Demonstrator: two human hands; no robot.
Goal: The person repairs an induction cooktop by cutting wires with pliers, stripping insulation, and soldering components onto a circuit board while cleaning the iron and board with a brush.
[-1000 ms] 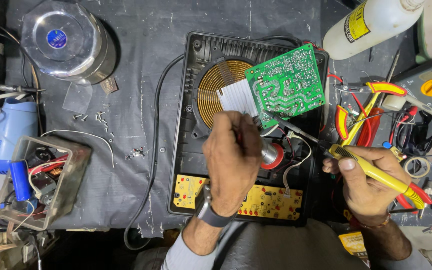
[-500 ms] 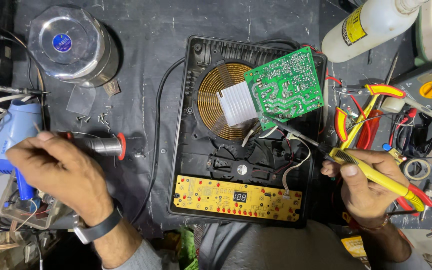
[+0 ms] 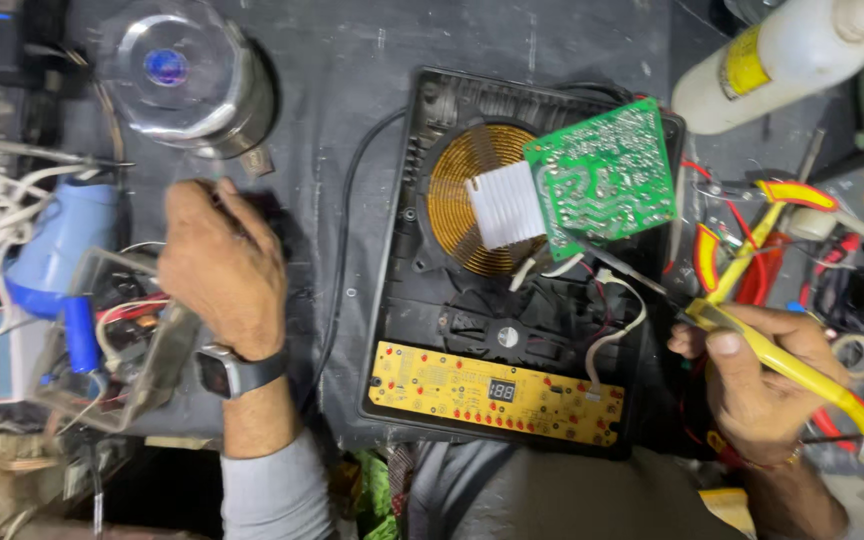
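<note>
Since a half second ago my left hand (image 3: 220, 262) has slid toward three o'clock, its grip curled over something dark I cannot identify, while my right hand (image 3: 752, 375) pinches the yellow soldering iron (image 3: 777, 358), which I'd steady at the green circuit board (image 3: 604, 176), twelve o'clock in the opened cooker (image 3: 402, 250) on the counter (image 3: 352, 50).

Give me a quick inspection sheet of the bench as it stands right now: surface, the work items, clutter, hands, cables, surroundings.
Surface: dark grey mat, scuffed and dusty.
Job's things: opened black cooktop housing with copper coil, green circuit board tilted up over it, yellow control board along the near edge.
Clutter: shiny metal pot, white bottle, red-and-yellow pliers, clear plastic box of parts.
Grippers: left hand rests on the mat beside the box, whether it holds anything is hidden; right hand grips a yellow soldering iron.
Cables: black cord running from the housing; white wires inside.
Surroundings: blue tool at left.
</note>
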